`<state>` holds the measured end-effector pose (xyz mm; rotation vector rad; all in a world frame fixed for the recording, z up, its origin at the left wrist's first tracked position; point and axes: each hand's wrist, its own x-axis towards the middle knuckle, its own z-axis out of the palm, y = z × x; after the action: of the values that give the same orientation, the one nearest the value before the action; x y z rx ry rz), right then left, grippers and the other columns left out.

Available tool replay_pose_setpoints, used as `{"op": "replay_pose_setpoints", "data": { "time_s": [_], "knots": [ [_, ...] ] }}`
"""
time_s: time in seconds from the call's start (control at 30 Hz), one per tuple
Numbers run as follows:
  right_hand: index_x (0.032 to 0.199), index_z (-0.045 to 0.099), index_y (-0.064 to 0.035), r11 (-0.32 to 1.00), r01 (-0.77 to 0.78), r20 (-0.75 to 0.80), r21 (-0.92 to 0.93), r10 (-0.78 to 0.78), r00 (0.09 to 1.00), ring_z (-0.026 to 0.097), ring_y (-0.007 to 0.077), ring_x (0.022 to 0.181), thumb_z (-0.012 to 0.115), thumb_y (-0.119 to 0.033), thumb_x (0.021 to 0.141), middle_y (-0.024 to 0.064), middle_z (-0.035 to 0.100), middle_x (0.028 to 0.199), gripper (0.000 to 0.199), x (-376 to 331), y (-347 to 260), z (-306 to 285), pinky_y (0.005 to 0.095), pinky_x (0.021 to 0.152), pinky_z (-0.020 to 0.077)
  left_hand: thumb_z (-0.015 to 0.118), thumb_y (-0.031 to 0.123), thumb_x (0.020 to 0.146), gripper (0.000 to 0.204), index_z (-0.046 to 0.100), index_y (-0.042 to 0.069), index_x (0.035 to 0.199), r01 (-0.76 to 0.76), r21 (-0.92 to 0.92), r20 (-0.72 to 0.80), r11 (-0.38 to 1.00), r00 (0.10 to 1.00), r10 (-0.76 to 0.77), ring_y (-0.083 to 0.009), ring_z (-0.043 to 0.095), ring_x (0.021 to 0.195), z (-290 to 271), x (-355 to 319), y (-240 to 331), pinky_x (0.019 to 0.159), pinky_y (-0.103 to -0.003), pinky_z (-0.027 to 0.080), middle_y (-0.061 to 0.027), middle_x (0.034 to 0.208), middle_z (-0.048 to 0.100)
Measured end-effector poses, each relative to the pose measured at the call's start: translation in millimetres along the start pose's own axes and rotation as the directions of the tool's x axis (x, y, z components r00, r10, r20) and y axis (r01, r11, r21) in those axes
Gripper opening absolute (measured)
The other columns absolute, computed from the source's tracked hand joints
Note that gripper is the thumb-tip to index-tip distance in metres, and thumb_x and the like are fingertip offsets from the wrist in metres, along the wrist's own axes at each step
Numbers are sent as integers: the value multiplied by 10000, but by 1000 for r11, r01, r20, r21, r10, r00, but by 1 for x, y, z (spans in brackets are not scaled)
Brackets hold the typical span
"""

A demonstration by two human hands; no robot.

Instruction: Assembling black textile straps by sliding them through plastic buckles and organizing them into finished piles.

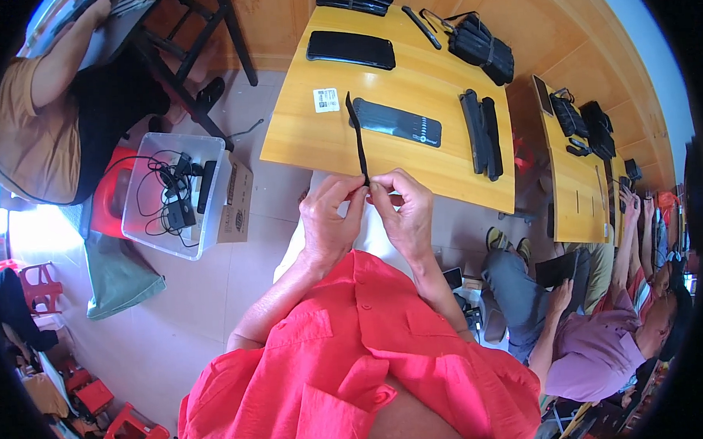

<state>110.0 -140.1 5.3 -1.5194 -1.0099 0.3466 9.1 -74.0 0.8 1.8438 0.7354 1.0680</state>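
Both my hands meet at the near edge of the yellow table, pinching the lower end of a thin black strap [359, 138]. My left hand [330, 214] grips it between thumb and forefinger. Close against it, my right hand [402, 214] pinches the same end. From my fingertips the strap rises over the table, its tip bending slightly left. Just right of it lies a flat dark sleeve [398, 123] with a row of pale marks. A white printed label [326, 100] sits left of the strap.
On the table [287, 136] are a black flat case [351, 49], black strips [482, 134] and a tied black bundle [481, 48]. A clear bin [143, 227] of cables stands on the floor at left. People sit at both sides; one at right holds a dark flat thing [556, 269].
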Motion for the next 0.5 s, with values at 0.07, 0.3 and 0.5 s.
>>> {"op": "replay_pose_setpoints", "data": {
  "time_s": [0.07, 0.3, 0.5],
  "knots": [
    [805, 593, 48, 1000, 8, -5, 6, -8, 1000, 594, 118, 592, 590, 50, 784, 84, 569, 690, 21, 0, 1, 0, 228, 514, 485, 643, -50, 733, 121, 644, -19, 850, -33, 29, -14, 999, 999, 34, -172, 650, 708, 2, 0, 0, 636, -253, 519, -114, 789, 643],
    [799, 596, 47, 1000, 19, -15, -7, -19, 1000, 591, 118, 579, 596, 57, 772, 84, 565, 678, 28, 1, 2, 0, 228, 510, 476, 634, -53, 739, 115, 642, -18, 848, -23, 12, 2, 1000, 1000, 23, -169, 645, 684, 0, 2, -1, 613, -247, 509, -108, 764, 637],
    [788, 591, 47, 998, 54, -38, -41, -55, 998, 598, 128, 574, 596, 65, 764, 84, 557, 665, 30, 1, -1, 2, 234, 508, 472, 631, -56, 733, 111, 637, -18, 838, -61, 33, 9, 998, 998, 61, -166, 638, 660, 0, 5, -2, 593, -246, 501, -102, 740, 627]
  ]
}}
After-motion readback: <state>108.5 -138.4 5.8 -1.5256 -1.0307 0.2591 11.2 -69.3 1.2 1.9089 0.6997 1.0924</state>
